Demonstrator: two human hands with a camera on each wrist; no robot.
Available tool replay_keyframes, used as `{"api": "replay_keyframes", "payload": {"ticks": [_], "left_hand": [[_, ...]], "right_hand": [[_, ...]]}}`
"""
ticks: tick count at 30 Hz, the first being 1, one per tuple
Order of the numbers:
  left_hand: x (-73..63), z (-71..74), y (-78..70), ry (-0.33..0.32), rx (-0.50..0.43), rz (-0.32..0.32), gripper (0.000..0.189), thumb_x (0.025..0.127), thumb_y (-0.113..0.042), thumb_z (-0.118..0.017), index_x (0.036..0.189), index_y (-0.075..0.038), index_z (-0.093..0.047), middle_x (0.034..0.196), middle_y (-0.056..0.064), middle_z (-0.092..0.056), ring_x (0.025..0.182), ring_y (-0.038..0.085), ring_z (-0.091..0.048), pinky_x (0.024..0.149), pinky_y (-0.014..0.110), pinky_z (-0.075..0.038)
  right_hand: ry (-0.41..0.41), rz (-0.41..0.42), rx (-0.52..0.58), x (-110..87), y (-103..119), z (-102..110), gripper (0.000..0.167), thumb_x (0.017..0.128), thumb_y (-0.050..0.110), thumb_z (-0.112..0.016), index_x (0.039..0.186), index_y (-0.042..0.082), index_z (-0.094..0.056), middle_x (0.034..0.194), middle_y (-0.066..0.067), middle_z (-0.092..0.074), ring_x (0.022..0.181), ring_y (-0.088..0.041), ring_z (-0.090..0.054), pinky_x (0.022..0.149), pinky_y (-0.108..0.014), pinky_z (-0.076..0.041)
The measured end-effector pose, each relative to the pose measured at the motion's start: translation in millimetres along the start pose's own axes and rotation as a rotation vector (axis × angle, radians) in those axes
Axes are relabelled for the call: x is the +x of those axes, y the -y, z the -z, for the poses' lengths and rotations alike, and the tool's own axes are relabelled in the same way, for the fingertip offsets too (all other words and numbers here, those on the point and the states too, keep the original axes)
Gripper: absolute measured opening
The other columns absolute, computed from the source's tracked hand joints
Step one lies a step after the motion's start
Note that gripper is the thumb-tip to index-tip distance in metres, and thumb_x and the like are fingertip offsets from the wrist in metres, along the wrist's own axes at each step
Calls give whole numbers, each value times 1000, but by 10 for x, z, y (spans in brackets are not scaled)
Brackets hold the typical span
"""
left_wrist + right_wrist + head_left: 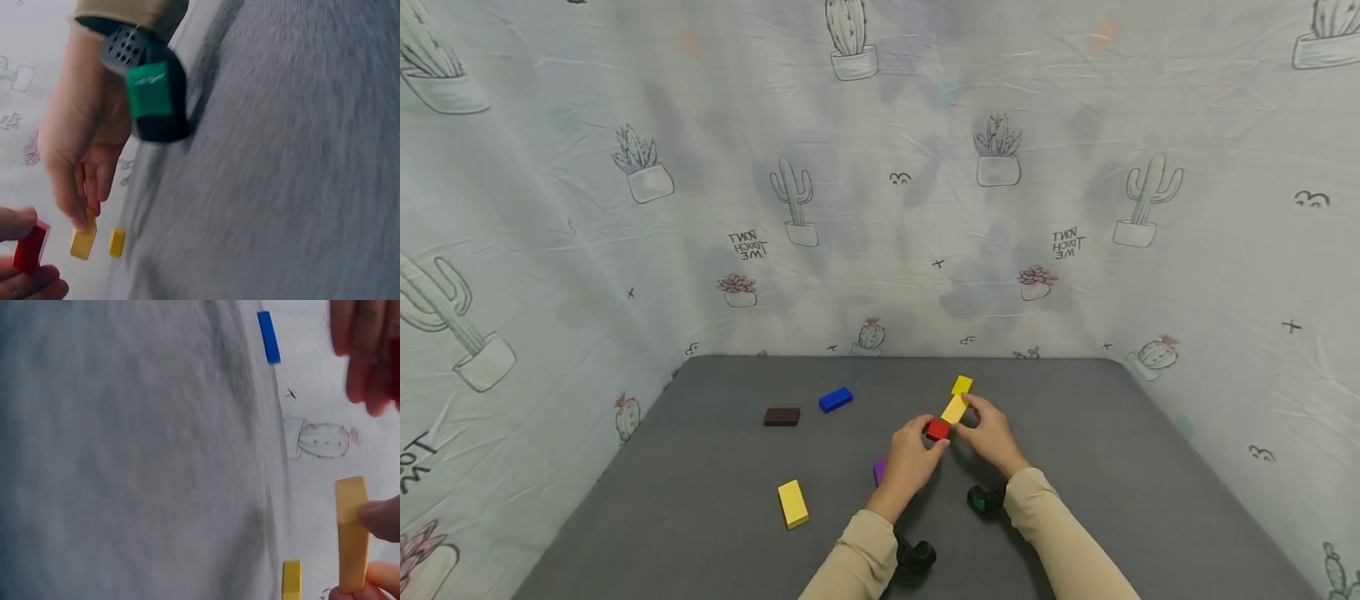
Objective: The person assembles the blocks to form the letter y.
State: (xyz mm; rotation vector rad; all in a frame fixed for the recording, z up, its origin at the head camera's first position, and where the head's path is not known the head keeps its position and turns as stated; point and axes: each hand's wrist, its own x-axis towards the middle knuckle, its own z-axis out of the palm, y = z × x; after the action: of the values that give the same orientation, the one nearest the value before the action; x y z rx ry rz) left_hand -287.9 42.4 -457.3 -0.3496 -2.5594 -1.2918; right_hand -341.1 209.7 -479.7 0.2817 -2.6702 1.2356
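My left hand (912,462) pinches a red block (937,429) between thumb and fingers, over the right half of the table. Just to its right, my right hand (994,435) holds a yellow block (954,409) by its edges. In the left wrist view the red block (31,247) and the held yellow block (83,239) are side by side with a gap between them. The right wrist view shows thumb and fingers on the yellow block (352,534). Beyond the hands lies another yellow block (962,384). A purple block (879,473) is partly hidden behind my left hand.
On the grey table (700,500), a dark brown block (782,417) and a blue block (836,400) lie left of the hands. A third yellow block (793,504) lies nearer, at front left. A cactus-print curtain (880,208) rises behind the table's far edge.
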Motion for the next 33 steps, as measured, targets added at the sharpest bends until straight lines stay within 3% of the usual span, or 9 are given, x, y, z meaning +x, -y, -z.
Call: {"api": "replay_keyframes", "payload": {"ticks": [8,18,33], "left_hand": [[29,-254,-40,-6,24,52,43,84,-13,-72,120,6,-59,110,18,-65,99,30,-64,80,40,-54],[84,-428,75,1,-1,81,37,83,-11,-72,115,5,-61,103,15,-66,92,27,-64,76,37,-54],[145,-462,180,-33,-2,76,39,83,-11,-73,115,6,-61,102,16,-66,93,29,-64,78,40,-53]], "right_hand": [[28,-26,-28,52,-159,61,61,85,13,-70,139,1,-45,139,-22,-48,123,-39,-49,98,-53,-43],[59,-17,-49,143,-252,7,60,83,13,-71,137,2,-48,138,-19,-50,127,-39,-45,102,-55,-39],[69,27,-54,308,-299,-81,59,81,11,-70,136,1,-50,140,-21,-48,129,-40,-43,102,-56,-38]]}}
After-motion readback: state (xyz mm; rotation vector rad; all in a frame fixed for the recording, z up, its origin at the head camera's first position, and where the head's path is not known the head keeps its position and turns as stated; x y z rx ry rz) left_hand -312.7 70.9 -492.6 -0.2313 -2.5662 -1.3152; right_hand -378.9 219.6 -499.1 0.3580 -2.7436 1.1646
